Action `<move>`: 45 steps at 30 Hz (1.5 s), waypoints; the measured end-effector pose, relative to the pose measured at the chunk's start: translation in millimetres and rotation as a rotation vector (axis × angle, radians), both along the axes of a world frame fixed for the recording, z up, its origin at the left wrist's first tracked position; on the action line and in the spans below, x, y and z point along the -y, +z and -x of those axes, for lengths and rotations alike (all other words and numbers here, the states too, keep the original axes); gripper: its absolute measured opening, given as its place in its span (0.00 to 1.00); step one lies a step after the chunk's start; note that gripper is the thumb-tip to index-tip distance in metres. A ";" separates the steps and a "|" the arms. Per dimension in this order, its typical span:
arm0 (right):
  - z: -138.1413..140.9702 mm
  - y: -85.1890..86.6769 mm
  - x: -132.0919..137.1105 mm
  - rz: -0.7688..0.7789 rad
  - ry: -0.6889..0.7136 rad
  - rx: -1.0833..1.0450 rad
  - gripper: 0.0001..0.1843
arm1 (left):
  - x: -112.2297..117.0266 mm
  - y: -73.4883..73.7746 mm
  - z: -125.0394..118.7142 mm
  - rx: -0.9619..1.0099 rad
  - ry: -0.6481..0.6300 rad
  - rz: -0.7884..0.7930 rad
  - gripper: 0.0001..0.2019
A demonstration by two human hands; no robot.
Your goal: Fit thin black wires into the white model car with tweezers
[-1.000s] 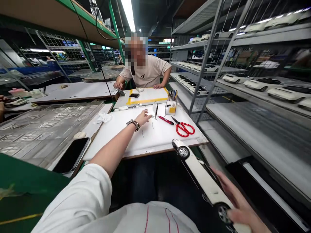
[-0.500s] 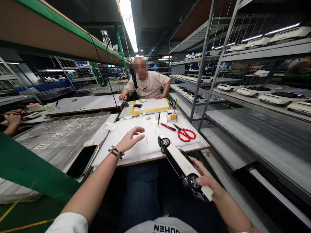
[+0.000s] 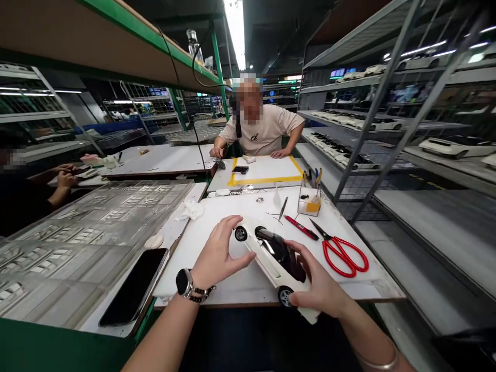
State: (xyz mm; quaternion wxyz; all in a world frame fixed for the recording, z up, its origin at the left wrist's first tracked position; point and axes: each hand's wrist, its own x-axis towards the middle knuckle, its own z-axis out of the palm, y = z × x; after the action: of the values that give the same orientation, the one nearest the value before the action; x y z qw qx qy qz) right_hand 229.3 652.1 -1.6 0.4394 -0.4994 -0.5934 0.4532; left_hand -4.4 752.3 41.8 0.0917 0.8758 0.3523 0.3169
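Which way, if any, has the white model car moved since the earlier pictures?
Yes: judged against the red-handled scissors, the white model car has moved left and farther over the white tabletop.

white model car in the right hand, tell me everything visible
The glossy white, plastic-looking model car has a dark, shiny cabin top; two black wheels with silvery spoked rims show. It slants over the near edge of the white tabletop, gripped at its closer end by the bare right hand. Whether the left hand touches its far end is unclear.

right fingers [image 3: 304, 253] hold a white model car [image 3: 271, 261], left fingers [image 3: 225, 231] spread beside its far end.
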 end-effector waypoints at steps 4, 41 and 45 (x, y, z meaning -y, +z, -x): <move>8.2 7.1 -32.8 0.046 0.010 0.192 0.47 | -21.5 -20.8 5.2 0.011 0.145 0.064 0.24; -19.1 -7.0 -99.9 -0.293 0.192 0.904 0.48 | -137.0 -31.4 -34.8 -0.402 0.280 0.379 0.12; -12.2 -7.3 -108.4 -0.302 0.195 0.907 0.49 | -142.9 -31.2 -16.7 -0.362 0.324 0.465 0.08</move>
State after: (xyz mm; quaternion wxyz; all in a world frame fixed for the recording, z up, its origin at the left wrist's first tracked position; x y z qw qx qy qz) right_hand 241.5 760.5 -8.9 0.1596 -0.5192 -0.8282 0.1381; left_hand 12.3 895.2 10.7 0.1736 0.8061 0.5603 0.0778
